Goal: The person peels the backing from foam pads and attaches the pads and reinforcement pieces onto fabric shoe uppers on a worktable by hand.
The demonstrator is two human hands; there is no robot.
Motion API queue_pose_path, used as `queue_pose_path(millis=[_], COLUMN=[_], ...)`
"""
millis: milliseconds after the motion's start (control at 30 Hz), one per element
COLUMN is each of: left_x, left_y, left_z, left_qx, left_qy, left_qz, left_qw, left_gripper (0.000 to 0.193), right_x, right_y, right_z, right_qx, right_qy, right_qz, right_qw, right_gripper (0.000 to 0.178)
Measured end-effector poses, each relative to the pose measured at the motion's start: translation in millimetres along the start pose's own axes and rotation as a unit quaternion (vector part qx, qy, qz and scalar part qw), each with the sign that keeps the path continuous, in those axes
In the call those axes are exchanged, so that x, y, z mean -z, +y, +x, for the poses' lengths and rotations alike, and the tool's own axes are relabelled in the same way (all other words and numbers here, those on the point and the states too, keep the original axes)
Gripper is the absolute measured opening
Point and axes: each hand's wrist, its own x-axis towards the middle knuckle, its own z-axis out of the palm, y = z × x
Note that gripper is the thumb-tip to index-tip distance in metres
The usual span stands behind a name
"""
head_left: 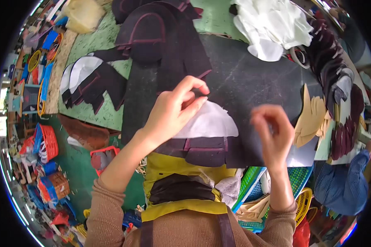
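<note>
My left hand [171, 109] is over a white half-round piece [212, 121], its fingers loosely curled. A narrow gap shows between thumb and index fingertip, with nothing seen in it. The white piece lies on dark fabric pieces with purplish edges [206, 151] at the near edge of a black board [251, 78]. To the right, my right hand [274, 133] is raised above the board, somewhat blurred. Its fingers are bent but apart, and I make out nothing in them. Larger dark cut pieces [173, 45] lie beyond my left hand.
White cut pieces [272, 26] are heaped at the far right. Tan glove-shaped pieces [311, 117] and a row of dark pieces [327, 53] lie along the right side. More dark and white pieces [92, 80] rest on the green tabletop at left. A blue-green basket [251, 185] stands below.
</note>
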Motion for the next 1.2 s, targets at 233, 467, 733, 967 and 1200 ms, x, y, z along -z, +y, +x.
queue_pose_path(millis=[233, 467, 733, 967, 1200], left_x=[-9, -17, -46, -96, -129], left_y=[-22, -19, 3, 65, 101], left_z=[4, 11, 34, 51, 56], left_qx=[-0.162, -0.169, -0.132, -0.258, -0.304], left_qy=[0.058, 0.046, 0.133, 0.008, -0.046], left_qz=[0.162, 0.164, 0.170, 0.137, 0.081], left_qw=[0.972, 0.971, 0.967, 0.956, 0.948], left_gripper=[0.028, 0.030, 0.028, 0.021, 0.029], right_x=[-19, -14, 107, 199, 228], right_y=[12, 9, 36, 41, 69], right_z=[-34, -26, -42, -2, 37], right_qx=[0.097, 0.151, 0.019, 0.012, -0.058], right_qy=[-0.163, -0.199, -0.398, 0.141, 0.074], right_qz=[-0.151, -0.263, -0.074, -0.425, -0.523], right_qw=[0.970, 0.932, 0.914, 0.894, 0.847], right_gripper=[0.016, 0.015, 0.023, 0.017, 0.029])
